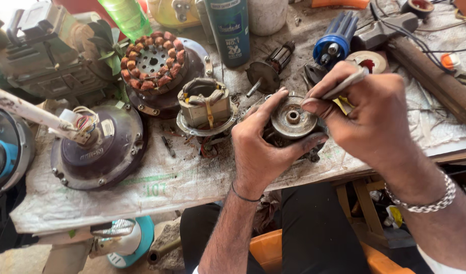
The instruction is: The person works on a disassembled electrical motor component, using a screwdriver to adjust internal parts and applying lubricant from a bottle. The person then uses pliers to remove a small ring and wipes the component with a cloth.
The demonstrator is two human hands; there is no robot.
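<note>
While the left hand cups the small round motor housing at the near bench edge, the right hand pinches a thin metal tool over it; prying seems underway, needing steady pressure.

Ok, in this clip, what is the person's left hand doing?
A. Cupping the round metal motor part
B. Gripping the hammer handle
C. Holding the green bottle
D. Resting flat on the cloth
A: the left hand wraps around the round metal motor part, while the right hand brings a thin grey tool over it.
</note>
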